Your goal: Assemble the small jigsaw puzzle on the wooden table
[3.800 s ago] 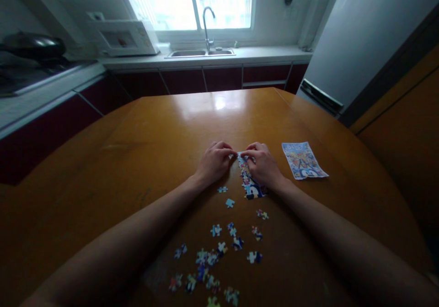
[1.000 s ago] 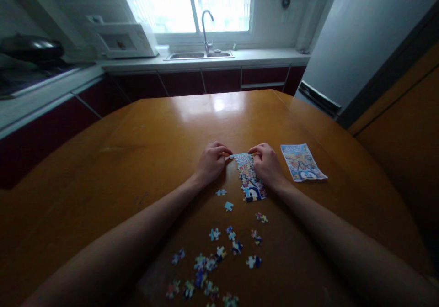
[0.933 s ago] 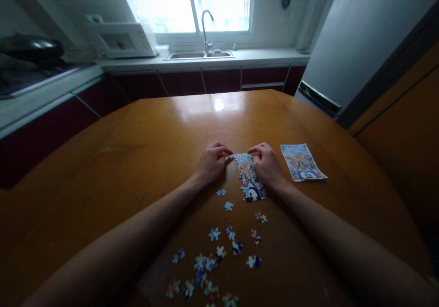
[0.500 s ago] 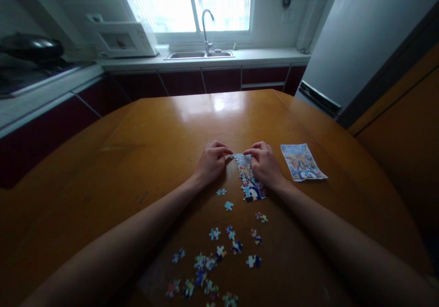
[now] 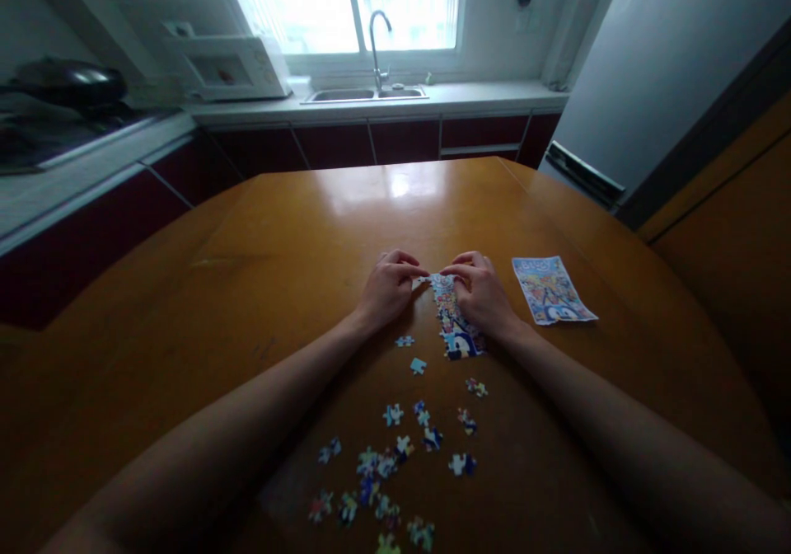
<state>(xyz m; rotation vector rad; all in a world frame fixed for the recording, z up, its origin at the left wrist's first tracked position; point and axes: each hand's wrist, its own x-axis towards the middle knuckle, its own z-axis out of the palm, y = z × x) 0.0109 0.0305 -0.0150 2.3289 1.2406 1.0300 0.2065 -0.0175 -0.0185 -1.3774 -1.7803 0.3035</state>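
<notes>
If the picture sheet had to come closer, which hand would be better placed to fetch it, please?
Probably the right hand: it is nearer the picture sheet, while the left hand would have to cross the joined puzzle.

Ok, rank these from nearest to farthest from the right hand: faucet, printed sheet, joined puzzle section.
1. Joined puzzle section, partly beneath the right hand
2. Printed sheet, to its right
3. Faucet, beyond the table

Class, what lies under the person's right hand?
Under the right hand is the joined puzzle section, whose left edge and near end show. The hand covers part of its right side, hiding the picture there.
</notes>
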